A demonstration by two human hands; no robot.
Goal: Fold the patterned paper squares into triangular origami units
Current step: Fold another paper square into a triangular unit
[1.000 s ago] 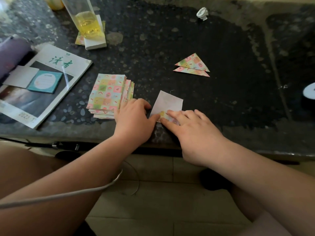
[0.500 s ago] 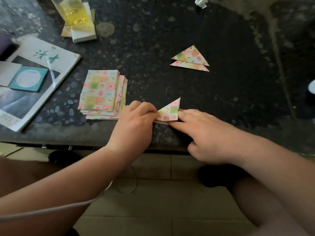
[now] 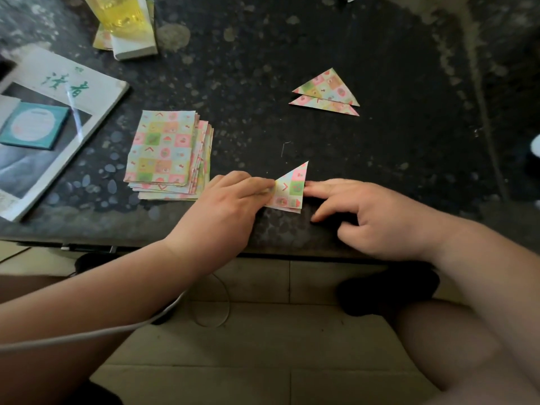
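Leaving the stack at left, pinches with the grip of the left hand the left corner of the paper at the near edge of the bench; flat square a second ago, now a triangle. Touches its right edge with the open right hand. Probably needs only creasing.

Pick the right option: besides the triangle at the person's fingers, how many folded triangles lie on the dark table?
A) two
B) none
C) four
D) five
A: two finished triangles lie overlapping, farther back than the stack of squares and apart from the third triangle being worked.
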